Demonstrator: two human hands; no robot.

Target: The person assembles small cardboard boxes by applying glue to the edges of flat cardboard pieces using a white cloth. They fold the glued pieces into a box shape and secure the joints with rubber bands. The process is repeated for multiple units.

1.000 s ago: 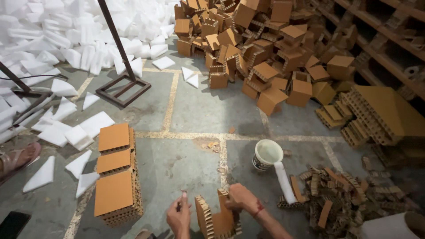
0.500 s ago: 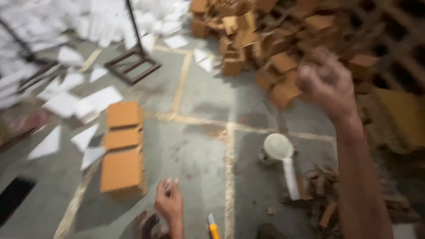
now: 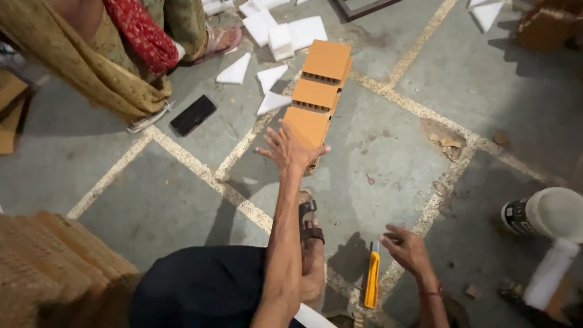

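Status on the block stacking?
Done: three orange blocks sit in a row on the floor. In hand: left hand spread on the nearest block; right hand empty, beside the yellow cutter. Left: cannot tell how many more from this view.

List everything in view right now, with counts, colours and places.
Blocks: three, orange, in a row on the floor, centre.
Foam pieces: several, white, floor beyond the blocks.
Phone: one, black, floor left of the blocks.
Knife: one, yellow, floor by the right hand.
Tub: one, white, right edge.
Bystander: one, ochre and red cloth, top left.
Left hand: on the nearest block.
Right hand: open, beside the knife.
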